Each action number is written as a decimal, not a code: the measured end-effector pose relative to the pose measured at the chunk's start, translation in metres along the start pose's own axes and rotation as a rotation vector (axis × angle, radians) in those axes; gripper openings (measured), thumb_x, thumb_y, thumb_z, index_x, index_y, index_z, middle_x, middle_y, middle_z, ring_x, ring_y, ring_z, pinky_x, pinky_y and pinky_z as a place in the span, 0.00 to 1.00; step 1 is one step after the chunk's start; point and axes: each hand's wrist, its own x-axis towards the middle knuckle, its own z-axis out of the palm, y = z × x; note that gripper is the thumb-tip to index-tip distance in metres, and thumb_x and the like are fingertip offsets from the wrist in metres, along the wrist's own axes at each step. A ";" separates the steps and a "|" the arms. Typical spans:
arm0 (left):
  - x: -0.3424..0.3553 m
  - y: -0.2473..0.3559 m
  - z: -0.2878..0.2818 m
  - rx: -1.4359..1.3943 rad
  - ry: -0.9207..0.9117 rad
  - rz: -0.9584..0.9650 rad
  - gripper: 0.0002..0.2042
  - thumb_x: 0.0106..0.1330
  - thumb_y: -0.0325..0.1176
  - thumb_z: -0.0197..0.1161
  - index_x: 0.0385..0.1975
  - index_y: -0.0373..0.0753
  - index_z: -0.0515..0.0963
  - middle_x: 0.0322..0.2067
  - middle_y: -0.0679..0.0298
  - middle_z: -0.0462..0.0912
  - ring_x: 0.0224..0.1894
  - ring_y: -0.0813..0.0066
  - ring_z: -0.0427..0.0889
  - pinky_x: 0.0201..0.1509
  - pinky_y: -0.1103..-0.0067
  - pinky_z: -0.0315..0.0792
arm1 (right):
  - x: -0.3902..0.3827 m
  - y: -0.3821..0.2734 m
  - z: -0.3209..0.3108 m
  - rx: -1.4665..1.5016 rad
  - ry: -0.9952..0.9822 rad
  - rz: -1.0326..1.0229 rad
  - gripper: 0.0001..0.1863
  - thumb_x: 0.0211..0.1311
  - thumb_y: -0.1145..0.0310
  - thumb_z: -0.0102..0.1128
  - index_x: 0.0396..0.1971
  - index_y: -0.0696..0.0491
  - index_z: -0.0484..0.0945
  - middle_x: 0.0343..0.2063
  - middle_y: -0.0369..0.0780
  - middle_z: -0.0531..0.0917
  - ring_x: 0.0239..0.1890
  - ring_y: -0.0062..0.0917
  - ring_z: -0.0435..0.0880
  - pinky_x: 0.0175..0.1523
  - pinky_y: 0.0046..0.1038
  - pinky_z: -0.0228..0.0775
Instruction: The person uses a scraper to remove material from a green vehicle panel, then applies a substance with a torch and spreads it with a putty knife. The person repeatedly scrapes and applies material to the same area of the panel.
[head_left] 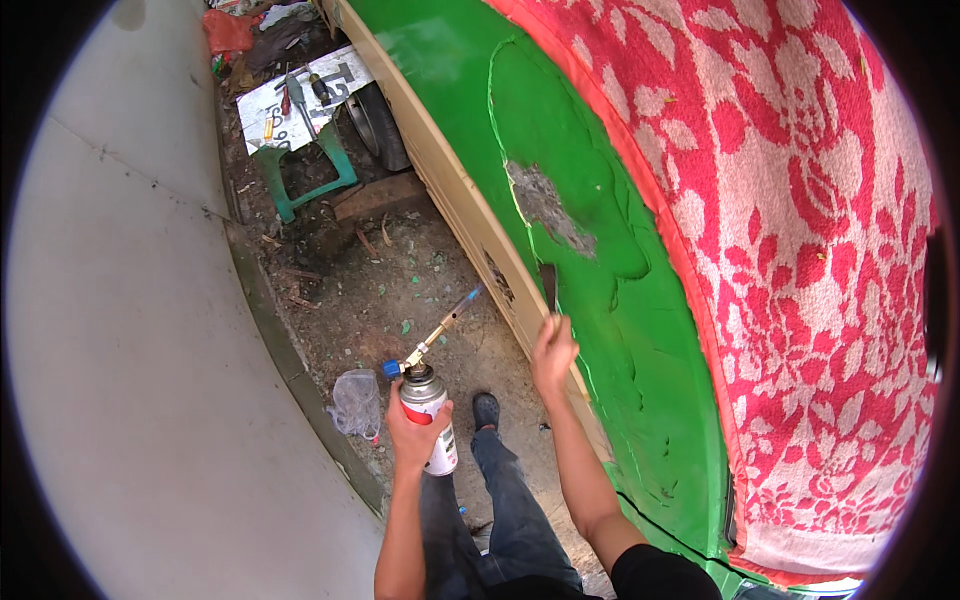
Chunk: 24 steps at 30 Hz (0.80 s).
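Note:
My left hand (415,425) is closed around a white and red gas canister (436,450) with a brass torch head (425,348) on top; a blue flame (469,297) shows at the nozzle, angled up toward the tan lower trim (470,230) of a vehicle. My right hand (553,352) grips a flat scraper (549,287), its blade at the lower edge of the green body panel (610,360), where it meets the trim. The panel has a rough grey bare patch (550,210) and lifted, cracked paint around it. A dark damaged spot (499,275) marks the trim.
A pale wall (150,320) curves along the left. Beyond, a green plastic stool (288,190) carries a white board (265,110) with hand tools, beside a tyre (375,130). A plastic bag (355,402) lies on the ground. A red floral cloth (800,280) drapes over the vehicle at right.

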 end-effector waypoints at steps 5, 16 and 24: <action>0.002 0.000 0.000 0.045 -0.008 0.000 0.26 0.51 0.26 0.76 0.49 0.33 0.72 0.35 0.60 0.85 0.36 0.73 0.84 0.43 0.75 0.77 | -0.011 0.011 0.001 -0.023 0.031 -0.041 0.07 0.71 0.71 0.55 0.35 0.59 0.73 0.18 0.46 0.78 0.18 0.37 0.80 0.25 0.36 0.70; -0.004 0.003 0.004 0.069 -0.021 0.004 0.25 0.51 0.26 0.76 0.48 0.33 0.72 0.35 0.60 0.85 0.36 0.74 0.84 0.43 0.74 0.78 | -0.019 0.010 0.002 -0.010 0.028 0.014 0.07 0.71 0.72 0.55 0.38 0.60 0.73 0.19 0.46 0.79 0.21 0.42 0.83 0.26 0.38 0.71; -0.009 -0.003 0.001 -0.021 -0.002 -0.028 0.24 0.50 0.25 0.76 0.47 0.33 0.72 0.35 0.60 0.85 0.35 0.74 0.84 0.43 0.75 0.78 | -0.026 0.000 -0.003 0.037 0.030 0.092 0.07 0.72 0.72 0.52 0.37 0.60 0.72 0.20 0.50 0.77 0.21 0.39 0.81 0.27 0.35 0.70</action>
